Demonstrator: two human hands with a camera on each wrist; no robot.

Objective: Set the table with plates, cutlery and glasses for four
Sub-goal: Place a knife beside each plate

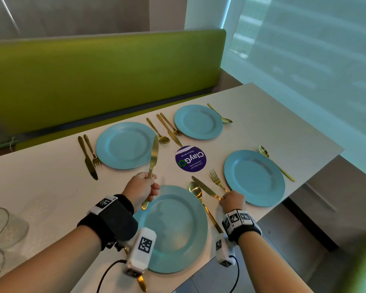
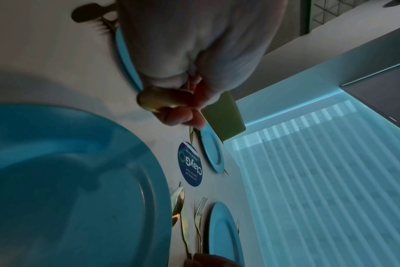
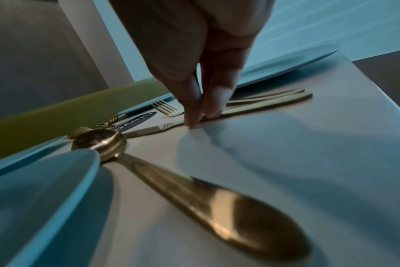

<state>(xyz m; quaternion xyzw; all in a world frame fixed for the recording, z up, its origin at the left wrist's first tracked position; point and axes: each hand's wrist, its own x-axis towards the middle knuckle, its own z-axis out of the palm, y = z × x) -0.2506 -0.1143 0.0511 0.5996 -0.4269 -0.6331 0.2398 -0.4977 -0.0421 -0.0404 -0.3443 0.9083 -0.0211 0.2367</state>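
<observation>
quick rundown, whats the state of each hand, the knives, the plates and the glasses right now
left hand: grips a gold knife, lifted off the table, blade pointing away
right hand: fingers pinch the knife lying flat beside the fork
four blue plates: flat on the table, nothing on them
glasses: unplaced, at the table's near left edge

The white table carries four blue plates: one near, one to the right, one far left and one far right. A round purple sticker lies flat between them. Gold cutlery lies beside the plates: a knife and fork left of the far left plate, a spoon, knife and fork between the two nearer plates, and two clear glasses at the left edge.
</observation>
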